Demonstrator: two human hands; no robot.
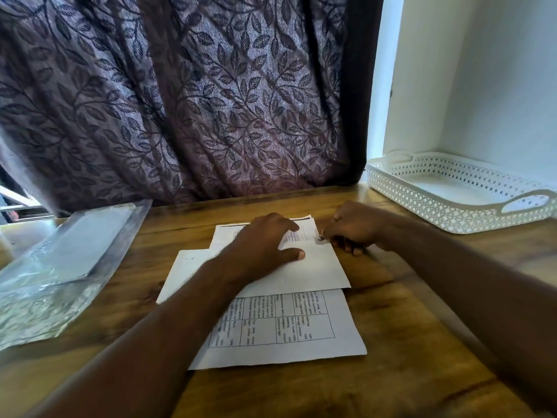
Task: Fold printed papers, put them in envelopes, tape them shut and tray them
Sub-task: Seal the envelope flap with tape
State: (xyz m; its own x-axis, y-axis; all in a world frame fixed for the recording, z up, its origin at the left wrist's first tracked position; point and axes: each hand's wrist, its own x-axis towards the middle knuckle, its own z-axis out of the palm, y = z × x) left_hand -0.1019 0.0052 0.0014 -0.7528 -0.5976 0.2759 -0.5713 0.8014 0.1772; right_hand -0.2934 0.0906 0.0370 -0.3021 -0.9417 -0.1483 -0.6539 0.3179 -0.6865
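Note:
A printed paper with a table of text lies on the wooden table in front of me. A white sheet lies askew across its upper half. My left hand rests flat on that white sheet, fingers spread and straight. My right hand sits at the sheet's upper right corner with fingers curled, pinching the paper's edge. A white lattice tray stands at the back right with nothing in it.
A clear plastic packet holding white envelopes lies at the left of the wooden table. A purple leaf-patterned curtain hangs behind the table. A white wall is at the right.

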